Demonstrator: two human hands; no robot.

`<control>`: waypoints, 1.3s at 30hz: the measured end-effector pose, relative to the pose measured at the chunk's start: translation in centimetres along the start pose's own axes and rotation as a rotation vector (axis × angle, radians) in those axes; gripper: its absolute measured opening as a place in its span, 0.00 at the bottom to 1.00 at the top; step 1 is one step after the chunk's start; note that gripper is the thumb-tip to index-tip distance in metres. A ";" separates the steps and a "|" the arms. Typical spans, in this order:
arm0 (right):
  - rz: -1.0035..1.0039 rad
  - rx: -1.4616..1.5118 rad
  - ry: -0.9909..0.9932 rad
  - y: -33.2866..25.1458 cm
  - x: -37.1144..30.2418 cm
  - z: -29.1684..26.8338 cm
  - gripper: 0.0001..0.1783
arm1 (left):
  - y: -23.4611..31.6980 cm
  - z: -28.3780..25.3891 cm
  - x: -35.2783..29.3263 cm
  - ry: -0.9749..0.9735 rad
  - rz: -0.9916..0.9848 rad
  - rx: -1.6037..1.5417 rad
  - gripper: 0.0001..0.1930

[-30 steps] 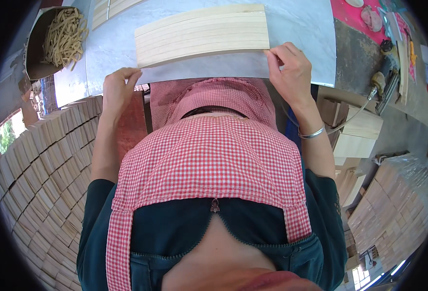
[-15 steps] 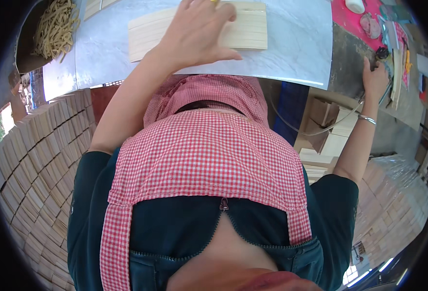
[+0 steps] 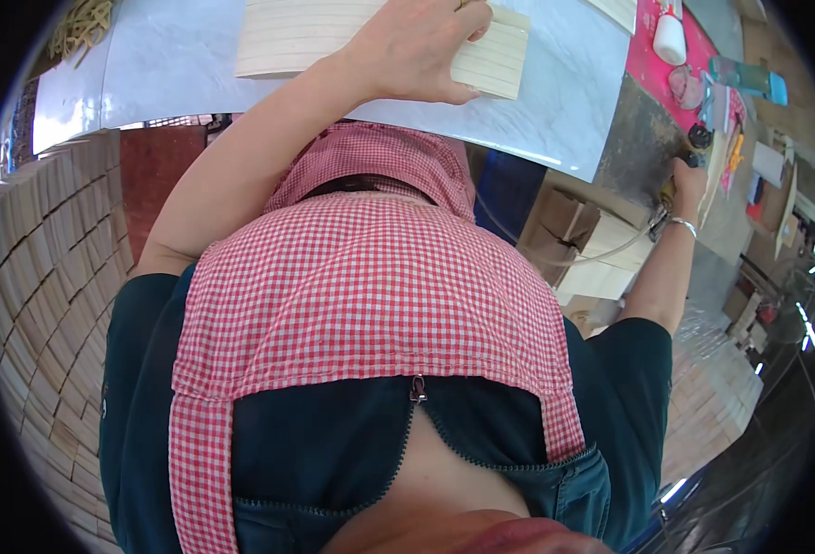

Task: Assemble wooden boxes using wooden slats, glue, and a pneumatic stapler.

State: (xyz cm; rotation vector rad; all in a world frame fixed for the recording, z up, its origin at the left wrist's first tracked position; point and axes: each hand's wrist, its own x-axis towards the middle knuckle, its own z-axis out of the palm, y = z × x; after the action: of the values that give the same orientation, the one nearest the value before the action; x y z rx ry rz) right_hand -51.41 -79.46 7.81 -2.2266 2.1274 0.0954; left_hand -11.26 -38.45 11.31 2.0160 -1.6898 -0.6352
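A pale wooden board (image 3: 283, 42), marked with lengthwise lines, lies on the marble-patterned tabletop (image 3: 177, 78). My left hand (image 3: 426, 51) is on its right part, fingers bent over the top and thumb against the near edge. Over at the right side, my right hand (image 3: 690, 185) is closed around the handle of an air tool, whose black round cap (image 3: 700, 137) shows beyond my fingers. A clear hose (image 3: 601, 254) runs from the tool's near end and sags under the table edge. My palm hides most of the tool.
A pink cloth (image 3: 646, 46) at the right holds a white bottle (image 3: 670, 39); a teal bottle (image 3: 749, 78) lies beyond. Long thin wood strips (image 3: 721, 171) lie near the tool. Stacked wooden pieces (image 3: 47, 305) rise on my left. A bundle of tan strips (image 3: 80, 28) sits far left.
My right hand has closed around the air tool, having been stretched out over it with fingers apart. My left thumb has come in against the board's near edge. The view has turned rightward.
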 end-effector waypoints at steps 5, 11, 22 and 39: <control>-0.086 0.310 0.053 -3.2 -9.0 -6.6 0.24 | 0.3 -0.2 -0.2 0.020 0.044 0.035 0.29; -0.163 0.688 -0.100 -13.0 -26.2 -12.5 0.17 | -0.6 0.5 -0.3 0.012 -0.006 -0.083 0.30; -0.381 0.756 -0.358 -17.9 -36.0 -11.7 0.09 | -1.1 -0.9 -0.7 0.310 0.217 0.101 0.29; -0.293 0.621 -0.467 -19.4 -36.4 -12.4 0.08 | -2.1 0.7 -1.1 0.285 0.283 0.050 0.32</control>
State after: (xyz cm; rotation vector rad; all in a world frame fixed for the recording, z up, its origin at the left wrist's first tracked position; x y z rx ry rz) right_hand -33.69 -43.47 23.32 -1.8744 1.3398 -0.0514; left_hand -10.22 -37.06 9.57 1.7542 -1.7803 -0.2008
